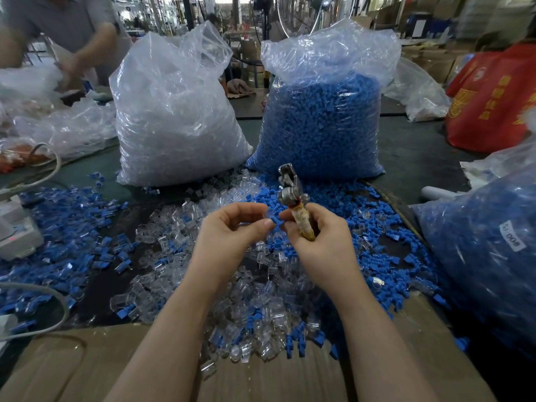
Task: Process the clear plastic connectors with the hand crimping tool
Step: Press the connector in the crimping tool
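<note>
Crimping tool upright in right hand; left hand pinches blue piece.

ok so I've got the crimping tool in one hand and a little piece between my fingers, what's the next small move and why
Probably bring the small blue piece up into the metal head of the crimping tool. The right hand grips the tool by its handle, head pointing up and nothing visible in it, while the left hand pinches the piece just below that head. Whether a clear connector sits on that piece is hard to tell.

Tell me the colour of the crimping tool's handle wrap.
Yellowish tan, worn, with a red band at the top; the crimping tool sits in the right hand. Head view.
</note>
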Demonstrator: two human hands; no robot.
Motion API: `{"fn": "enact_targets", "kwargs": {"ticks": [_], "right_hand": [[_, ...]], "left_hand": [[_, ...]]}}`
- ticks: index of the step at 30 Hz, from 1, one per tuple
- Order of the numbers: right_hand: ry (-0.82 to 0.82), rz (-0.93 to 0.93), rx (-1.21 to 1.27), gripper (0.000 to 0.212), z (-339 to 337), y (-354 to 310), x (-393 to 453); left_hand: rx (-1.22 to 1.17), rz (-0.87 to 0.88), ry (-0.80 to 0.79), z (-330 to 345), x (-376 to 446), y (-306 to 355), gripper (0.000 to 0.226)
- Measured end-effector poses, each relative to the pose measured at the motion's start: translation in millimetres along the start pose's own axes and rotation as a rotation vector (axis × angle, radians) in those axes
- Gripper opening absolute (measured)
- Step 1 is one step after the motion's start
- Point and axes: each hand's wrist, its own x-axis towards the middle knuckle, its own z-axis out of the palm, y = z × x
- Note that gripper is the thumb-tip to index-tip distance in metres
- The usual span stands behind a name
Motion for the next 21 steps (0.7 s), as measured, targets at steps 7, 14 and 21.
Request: {"fn": "enact_targets", "kwargs": {"ticks": [7,14,21], "right_hand": [[0.009,-0.015,-0.014,0.009,1.5,-1.4,0.2],[-0.011,-0.021,-0.045,0.020,6.1,0.0,0.5],[-0.012,-0.007,-0.056,0.027,7.6,0.4,0.4]], "left_hand": [[-0.092,-0.013,0.006,-1.0,0.9,-1.0,0.022],[-0.050,0.032,-0.001,2.3,0.7,-2.4,0.019],[-0.009,0.087,0.010,3.9,1.5,-3.8,0.017]]}}
